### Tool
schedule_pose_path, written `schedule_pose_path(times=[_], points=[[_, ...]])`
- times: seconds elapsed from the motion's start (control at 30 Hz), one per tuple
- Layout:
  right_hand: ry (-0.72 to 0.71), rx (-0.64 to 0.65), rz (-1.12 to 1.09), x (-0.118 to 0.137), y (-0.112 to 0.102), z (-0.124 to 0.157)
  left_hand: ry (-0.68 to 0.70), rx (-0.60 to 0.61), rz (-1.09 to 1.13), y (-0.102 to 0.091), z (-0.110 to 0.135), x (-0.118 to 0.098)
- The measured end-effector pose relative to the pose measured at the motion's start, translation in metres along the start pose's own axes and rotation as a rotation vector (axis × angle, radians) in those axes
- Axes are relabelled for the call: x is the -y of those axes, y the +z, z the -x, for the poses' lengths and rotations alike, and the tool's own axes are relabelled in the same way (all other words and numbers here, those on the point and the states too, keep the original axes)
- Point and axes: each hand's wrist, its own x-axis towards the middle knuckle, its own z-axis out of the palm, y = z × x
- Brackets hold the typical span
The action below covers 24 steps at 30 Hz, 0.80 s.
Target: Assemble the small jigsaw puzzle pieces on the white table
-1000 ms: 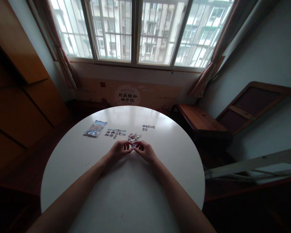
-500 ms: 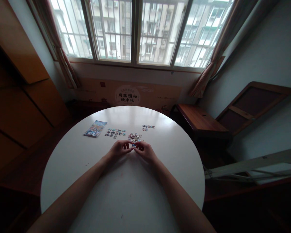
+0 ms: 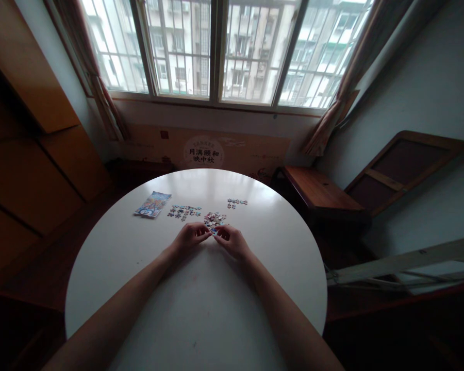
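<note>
Both forearms lie on the round white desk (image 3: 201, 309), and the hands meet near its middle.

Left hand (image 3: 189, 238): fingers curled in, thumb and forefinger tips brought together and pointing toward the other hand.

Right hand (image 3: 234, 241): same posture, knuckles up, fingertips pinched toward the left.

A small bluish puzzle piece (image 3: 214, 232) sits right where the two sets of fingertips meet. It is too small to tell which hand actually grips it, or whether both do.

Just beyond the fingertips is a loose pile (image 3: 215, 218) of pieces, nearly touching the hands. Beyond the left hand, a little further out, is a joined strip (image 3: 184, 211) of pieces lying flat. Past that strip, away from the left hand's outer side, is a colourful picture card (image 3: 153, 204). Beyond the right hand, apart from the pile, is a small cluster (image 3: 237, 202) of pieces.

Far behind the hands is a barred window (image 3: 216, 51). A wooden bench (image 3: 317, 190) stands off the right hand's side, past the desk edge.
</note>
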Motion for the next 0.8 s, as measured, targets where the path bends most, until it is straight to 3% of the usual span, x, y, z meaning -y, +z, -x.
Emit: schedule_pose_path(times=[0.8], points=[[0.044, -0.056, 0.02, 0.0029, 0.0006, -0.0006, 0.014, -0.032, -0.006, 0.0008, 0.0, 0.0002]])
